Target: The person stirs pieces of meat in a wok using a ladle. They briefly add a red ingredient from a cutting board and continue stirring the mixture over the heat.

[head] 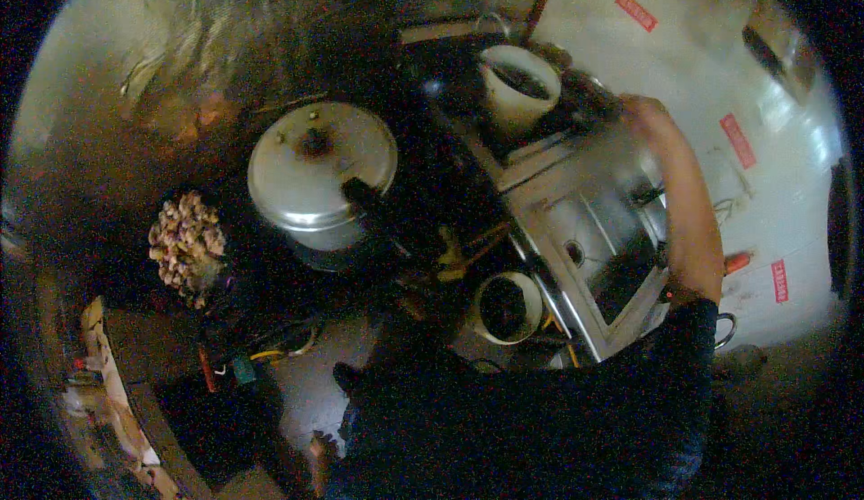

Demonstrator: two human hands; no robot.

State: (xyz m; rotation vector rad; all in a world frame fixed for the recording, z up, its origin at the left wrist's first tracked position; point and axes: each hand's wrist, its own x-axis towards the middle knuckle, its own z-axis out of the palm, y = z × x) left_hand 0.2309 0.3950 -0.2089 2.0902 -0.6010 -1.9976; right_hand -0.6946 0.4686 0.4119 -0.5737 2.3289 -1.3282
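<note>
My right arm reaches over a stainless-steel, sink-like unit (563, 220) with a small round hole. Beyond its far edge is my right hand (634, 110), its fingers lost in shadow and blur. Left of that hand stands a pale bucket-like container (495, 98) with dark contents or a dark inside. A dim brown shape (413, 297) may be my left hand, but darkness hides its fingers. Near it lies a yellowish object (451, 257) with a wooden stick (486, 238). A lidded metal pot, like a pressure cooker (324, 169), stands farther left, its black handle (364, 195) pointing towards me.
A heap of small, knobbly brownish pieces (189, 247) sits at left. Below the steel unit stands a cream round container (482, 324). An open cardboard box (145, 345) edges the lower left, beside pale floor (317, 392). Red stickers (738, 141) mark the white surface at right.
</note>
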